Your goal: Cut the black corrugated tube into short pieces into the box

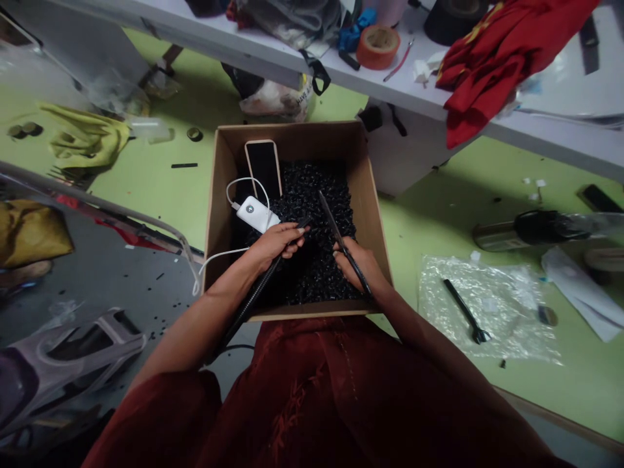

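Two rods at work: my left fingers (292, 237) curl closed around a ribbed black rod (256, 289), my right fingers (344, 257) grip a slim black rod (338, 237), tips close together above black plastic pellets (312, 195) heaped in a cardboard box (370, 201).

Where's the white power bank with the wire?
In the head view, the white power bank sits in the left part of the cardboard box, just above the left hand and below the phone.

A cluttered workshop, with a scrap-strewn green work surface (439, 195) and tape roll (377, 47)
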Tool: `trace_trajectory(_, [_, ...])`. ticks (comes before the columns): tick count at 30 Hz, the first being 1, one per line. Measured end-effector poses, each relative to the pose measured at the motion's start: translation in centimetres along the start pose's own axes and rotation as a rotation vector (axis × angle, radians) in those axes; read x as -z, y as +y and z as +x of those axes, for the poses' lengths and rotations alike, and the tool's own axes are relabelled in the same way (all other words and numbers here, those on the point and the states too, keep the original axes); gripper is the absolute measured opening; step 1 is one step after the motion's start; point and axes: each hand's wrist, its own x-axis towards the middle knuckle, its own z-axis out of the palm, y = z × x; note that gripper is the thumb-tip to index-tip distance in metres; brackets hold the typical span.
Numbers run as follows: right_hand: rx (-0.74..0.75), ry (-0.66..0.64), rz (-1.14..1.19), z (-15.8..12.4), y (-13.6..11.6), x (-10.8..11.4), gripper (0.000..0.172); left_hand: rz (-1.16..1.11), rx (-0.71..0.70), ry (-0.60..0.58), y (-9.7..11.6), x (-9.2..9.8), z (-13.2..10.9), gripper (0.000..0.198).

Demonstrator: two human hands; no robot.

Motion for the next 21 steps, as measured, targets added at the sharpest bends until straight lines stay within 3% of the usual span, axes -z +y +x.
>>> trace_trajectory(5, [-0.067,0.019,0.219,-0.4,-0.4,0.5,0.027,-0.089,0.023,-0.160,0.6,0.4,-1.0,0.027])
trace_trajectory(10, [-0.102,0.063,0.267,-0.2,-0.3,0.5,0.040,-0.079,-0.018,-0.152,1.0,0.7,-1.7,0.042])
trace_trajectory(15, [-0.014,0.065,0.212,-0.1,0.2,0.3,0.045,-0.108,-0.058,-0.052,1.1,0.9,-1.3,0.019])
trace_trajectory(17, [0.035,0.010,0.207,-0.3,0.1,0.4,0.043,-0.097,-0.063,-0.047,1.0,0.9,-1.2,0.009])
trace_trajectory(21, [0.121,-0.185,0.138,-0.7,-0.8,0.6,0.037,-0.047,-0.099,-0.042,0.9,0.9,-1.1,0.006])
